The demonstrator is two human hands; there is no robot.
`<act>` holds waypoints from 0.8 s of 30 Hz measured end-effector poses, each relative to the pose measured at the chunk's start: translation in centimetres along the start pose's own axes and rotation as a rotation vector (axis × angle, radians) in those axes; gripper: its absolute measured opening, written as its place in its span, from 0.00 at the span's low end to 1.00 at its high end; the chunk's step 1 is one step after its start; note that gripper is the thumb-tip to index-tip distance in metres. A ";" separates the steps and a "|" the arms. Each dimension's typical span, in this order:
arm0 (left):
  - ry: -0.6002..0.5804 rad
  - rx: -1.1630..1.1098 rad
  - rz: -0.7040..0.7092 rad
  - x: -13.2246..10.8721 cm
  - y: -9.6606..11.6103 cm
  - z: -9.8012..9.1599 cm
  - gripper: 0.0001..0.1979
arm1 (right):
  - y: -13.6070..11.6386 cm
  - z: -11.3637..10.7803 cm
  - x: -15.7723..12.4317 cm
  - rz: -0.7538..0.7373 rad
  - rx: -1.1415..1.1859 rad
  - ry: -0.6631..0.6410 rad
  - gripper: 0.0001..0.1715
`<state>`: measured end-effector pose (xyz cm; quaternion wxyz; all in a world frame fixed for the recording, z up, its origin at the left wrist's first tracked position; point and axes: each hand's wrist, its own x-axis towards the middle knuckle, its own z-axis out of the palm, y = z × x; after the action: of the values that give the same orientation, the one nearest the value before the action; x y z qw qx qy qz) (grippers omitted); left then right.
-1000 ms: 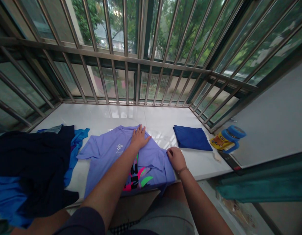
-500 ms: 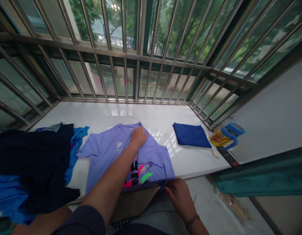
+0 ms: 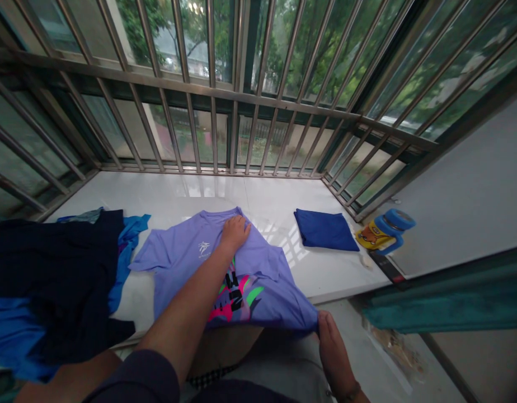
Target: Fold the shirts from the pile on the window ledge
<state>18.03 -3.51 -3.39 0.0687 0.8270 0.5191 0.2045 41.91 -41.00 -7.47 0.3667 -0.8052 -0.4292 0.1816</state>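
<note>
pinching purple shirt [image 3: 185, 238]: black lettering [image 3: 236, 303], white emblem [image 3: 203, 247], neither clearly readable

Before me on the sill [image 3: 267, 193] lies the T-shirt [image 3: 258, 260], clothes heap [image 3: 61, 268] to its left, folded cloth [image 3: 326, 230] then jug [image 3: 383, 230] to its right, bars [image 3: 234, 98] behind.

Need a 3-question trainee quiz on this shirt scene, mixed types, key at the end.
1. Which of the person's hands grips the pulled-out lower corner of the purple shirt?
2. True or false: the folded blue cloth lies between the shirt and the yellow-and-blue jug.
3. Fill in: the left hand rests on the shirt near its ____.

Key:
1. The right hand.
2. True.
3. Neckline.
</note>
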 end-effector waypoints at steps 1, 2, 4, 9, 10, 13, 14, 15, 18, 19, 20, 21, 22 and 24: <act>0.000 -0.004 0.000 0.0 0.0 0.0 0.16 | 0.4 0.0 -0.1 0.017 0.004 -0.022 0.40; 0.000 -0.008 0.000 0.0 0.0 0.0 0.15 | 0.9 0.1 -0.1 0.033 -0.003 -0.056 0.40; 0.004 -0.012 0.000 -0.1 0.0 0.0 0.15 | 1.7 0.7 0.0 0.070 -0.056 -0.138 0.42; 0.014 -0.005 0.003 -0.1 -0.1 0.2 0.15 | 1.6 1.3 0.4 0.155 -0.232 -0.191 0.43; 0.014 -0.003 0.003 -0.1 -0.2 0.2 0.15 | 0.9 1.2 0.4 0.131 -0.235 -0.180 0.40; 0.009 0.001 0.002 0.0 -0.2 0.2 0.16 | -2.3 0.7 0.9 -0.113 -0.219 -0.124 0.29; 0.005 0.001 0.001 0.0 -0.2 0.2 0.16 | -3.6 0.7 1.4 -0.215 -0.227 -0.099 0.26; -0.001 0.000 0.001 0.0 -0.2 0.2 0.16 | -4.8 0.7 2.1 -0.296 -0.249 -0.076 0.25; -0.029 0.000 0.000 0.1 -0.1 0.0 0.17 | -8.1 1.1 5.0 -0.354 -0.360 -0.042 0.23; -0.042 0.001 0.002 0.2 -0.1 0.0 0.18 | -9.2 1.3 6.2 -0.345 -0.401 -0.044 0.22; -0.055 0.003 0.006 0.2 -0.1 -0.2 0.19 | -10.2 1.6 7.4 -0.344 -0.440 -0.052 0.22; -0.069 0.007 0.011 0.2 -0.2 -0.3 0.20 | -11.2 1.9 8.4 -0.360 -0.473 -0.067 0.22; -0.082 0.011 0.014 0.0 -0.3 -0.6 0.22 | -12.3 2.3 9.4 -0.394 -0.494 -0.088 0.23; -0.098 0.024 0.001 -0.8 -0.6 -1.2 0.26 | -14.3 3.5 10.8 -0.502 -0.496 -0.138 0.25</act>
<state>16.72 -4.08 -2.73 0.0841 0.8372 0.5169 0.1576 37.91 -25.34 1.11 0.1636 -0.7250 -0.6683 0.0304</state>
